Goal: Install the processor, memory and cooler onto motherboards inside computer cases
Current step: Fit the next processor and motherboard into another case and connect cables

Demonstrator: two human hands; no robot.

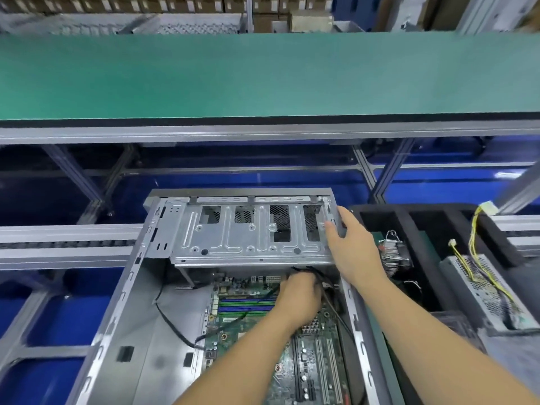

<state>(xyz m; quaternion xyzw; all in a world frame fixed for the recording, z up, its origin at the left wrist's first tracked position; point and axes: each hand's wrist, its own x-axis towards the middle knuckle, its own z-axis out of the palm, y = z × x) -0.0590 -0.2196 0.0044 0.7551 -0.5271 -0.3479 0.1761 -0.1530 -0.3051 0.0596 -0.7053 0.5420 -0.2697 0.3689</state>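
Right, the motherboard (248,325) lies flat inside the open computer case (122,302), green board facing up, with blue and green memory slots (247,306) running across its middle and long expansion slots (324,372) lower down. The left hand (299,299) is down on the board's far right corner, fingers curled in among a bundle of black cables (309,270); the grip itself is hidden under the knuckles, so whether it pinches a cable or just presses there cannot be told. The right hand (350,244) sits on the right end of the silver drive cage (251,232), fingers wrapped over its edge, holding it. The cage covers the far part of the board, so what lies beneath it is out of sight. Another black cable (172,325) loops across the case floor on the left. The near end of the case and both forearms are cut off by the bottom edge.

Just to the right of the case, a black foam tray (409,217) holds a finned metal cooler (394,252), partly masked by the right wrist, and a perforated metal power supply (485,290) with yellow wires (473,238). Any print on the board is too small to read. Beyond, a green conveyor belt (263,74) spans the view, with blurred cardboard boxes (175,4) behind.
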